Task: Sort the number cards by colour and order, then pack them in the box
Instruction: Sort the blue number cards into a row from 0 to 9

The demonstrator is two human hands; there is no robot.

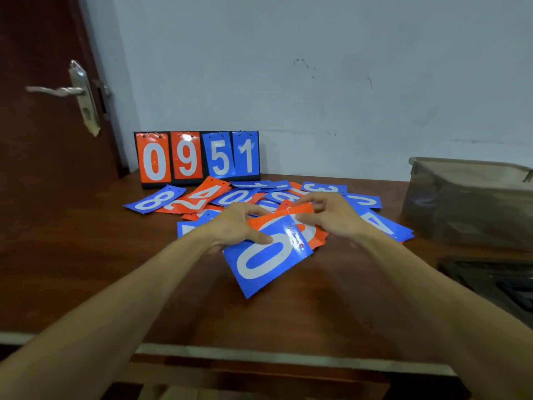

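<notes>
Two hands were in the pile. Left hand (pixel 239 226) gripped the blue 0 card (pixel 265 261), thumb flat on its face and fingers curled under the far edge. Right hand (pixel 334 216) pinched the top edge of an orange card (pixel 304 210) lying just beneath the blue one, fingertips close together.

Handling, as judged: cards looked thin, light and glossy, probably laminated. Glare on the faces suggested they were slippery, so they'd slide over each other and fan out of a loose grip. They seemed stiff enough to hold flat by one edge but likely to flex if squeezed mid-span. Best hold was a pinch on a short edge, thumb on top. Squaring a stack would want both hands on opposite edges. Small punched holes showed along one short edge, so they were worth keeping aligned.

Most loose cards (pixel 230 197) were spread unsorted, blue and orange mixed and overlapping, at the back of the table (pixel 346 298). Among them were a blue 8 card (pixel 154 199), an orange 4 card (pixel 206 193) and a blue 4 card (pixel 380 223).

Scoreboard stand (pixel 197 158) stood upright against the wall behind them, with four cards hanging on rings: 0 and 9 orange, 5 and 1 blue.

Translucent plastic box (pixel 461 203) sat to the right, well apart from the hands. Its walls were cloudy, no card colour showed inside, and I couldn't tell whether a lid was on. Packing hadn't started.
</notes>
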